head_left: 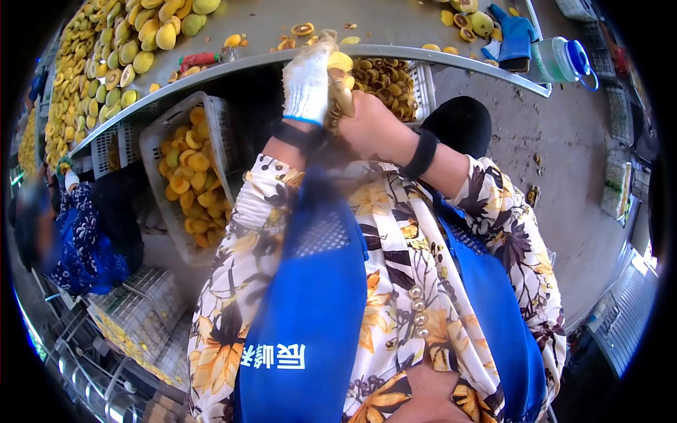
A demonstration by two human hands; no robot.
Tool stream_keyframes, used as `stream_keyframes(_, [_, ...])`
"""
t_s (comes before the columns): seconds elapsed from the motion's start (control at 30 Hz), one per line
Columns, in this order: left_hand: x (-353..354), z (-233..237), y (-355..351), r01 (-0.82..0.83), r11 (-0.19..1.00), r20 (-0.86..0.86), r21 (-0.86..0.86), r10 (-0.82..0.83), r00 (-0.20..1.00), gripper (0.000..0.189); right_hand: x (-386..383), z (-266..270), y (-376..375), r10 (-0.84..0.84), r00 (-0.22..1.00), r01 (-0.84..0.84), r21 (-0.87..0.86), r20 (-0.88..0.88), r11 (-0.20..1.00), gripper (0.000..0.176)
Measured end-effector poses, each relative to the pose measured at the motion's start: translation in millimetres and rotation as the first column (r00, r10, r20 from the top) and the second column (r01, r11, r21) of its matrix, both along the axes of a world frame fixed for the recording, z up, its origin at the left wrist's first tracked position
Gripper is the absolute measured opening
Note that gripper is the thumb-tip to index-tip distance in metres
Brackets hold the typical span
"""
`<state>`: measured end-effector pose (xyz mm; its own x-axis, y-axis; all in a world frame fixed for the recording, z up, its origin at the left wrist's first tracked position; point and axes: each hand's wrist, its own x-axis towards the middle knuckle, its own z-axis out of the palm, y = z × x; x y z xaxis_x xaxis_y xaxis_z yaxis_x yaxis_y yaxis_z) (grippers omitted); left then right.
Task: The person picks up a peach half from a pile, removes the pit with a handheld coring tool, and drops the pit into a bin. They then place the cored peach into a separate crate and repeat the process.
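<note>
My left hand (pixel 307 83), in a white knitted glove, is closed around a yellow peach half (pixel 340 62) at the table's front edge. My bare right hand (pixel 372 125) is closed on a small tool with a tan handle (pixel 344 100), held up against the fruit. The tool's working end is hidden by the fruit and fingers. Just beyond the hands, below the table edge, a white crate (pixel 424 88) holds many brown-centred peach pieces (pixel 384 84). On the table near the left glove lie cut peach pieces (pixel 302 29).
A metal-edged table (pixel 257 25) carries a peach pile (pixel 116 53) and a red-handled tool (pixel 199 60). Blue gloves (pixel 518 35) and a clear jug (pixel 558 60) sit at its right corner. A crate of orange peach halves (pixel 190 176) stands left. Another person (pixel 88 225) sits further left.
</note>
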<state>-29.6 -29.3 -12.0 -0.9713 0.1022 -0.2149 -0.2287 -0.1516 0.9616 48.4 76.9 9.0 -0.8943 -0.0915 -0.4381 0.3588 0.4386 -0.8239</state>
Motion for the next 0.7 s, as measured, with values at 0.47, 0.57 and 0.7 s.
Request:
stream_keyframes(0.47, [6,-15,-4,-0.181,0.867,0.438,0.465,-0.048,0.898,0.023,15,-20,-9,0.026,0.979,-0.021,0.029,-0.200,0.999,0.022])
stream_keyframes(0.57, [5,-19,-6,-0.165,0.859,0.431,0.484,-0.071,0.899,0.026,15,-30,-6,0.037,0.980,-0.035,0.014,-0.194,0.999,0.023])
stream_keyframes(0.7, [11,8,-9,-0.124,0.814,0.385,0.568,-0.129,0.914,0.027,1,21,-9,-0.001,0.899,0.242,-0.494,0.438,0.835,0.025])
